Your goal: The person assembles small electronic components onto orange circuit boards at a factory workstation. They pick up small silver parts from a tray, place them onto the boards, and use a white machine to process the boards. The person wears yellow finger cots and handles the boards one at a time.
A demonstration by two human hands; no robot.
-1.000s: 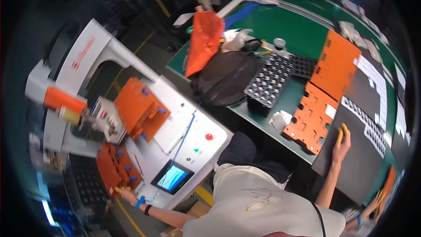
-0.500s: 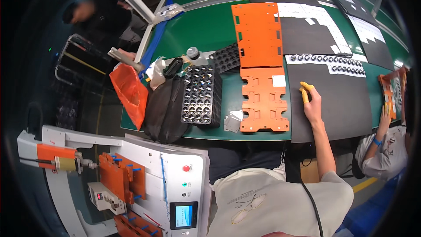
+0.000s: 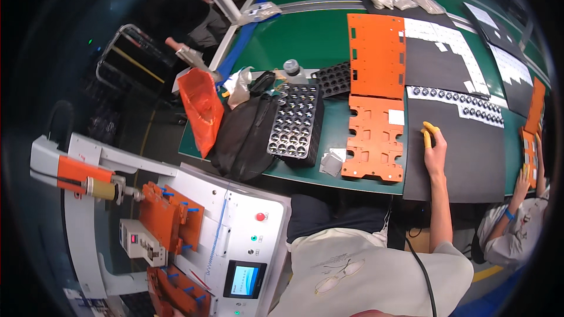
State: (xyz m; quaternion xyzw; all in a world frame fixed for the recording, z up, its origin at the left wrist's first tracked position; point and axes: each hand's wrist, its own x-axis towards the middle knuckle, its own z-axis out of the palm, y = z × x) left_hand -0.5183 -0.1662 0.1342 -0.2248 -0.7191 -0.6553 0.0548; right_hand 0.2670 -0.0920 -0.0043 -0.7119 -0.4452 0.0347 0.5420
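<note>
My right hand, with yellow finger covers on thumb and forefinger, is over the dark grey mat. Its thumb and forefinger curve toward each other in a pinch; anything between the tips is too small to make out. Left of that hand lies an orange notched plate with a white paper square on it. A flat orange slotted panel adjoins its far end. Along the mat's far part, rows of small round black parts sit on white strips. My left hand is not visible.
A stack of black trays with shiny round parts stands on the green table, beside grey square sheets and a black bag. At lower left is a white machine with orange fixtures. A co-worker sits at right.
The whole view has shifted, with the table and machine appearing farther right and slightly lower. My right hand keeps its pinched pose over the mat. The co-worker's orange plate at right looks more fully visible.
</note>
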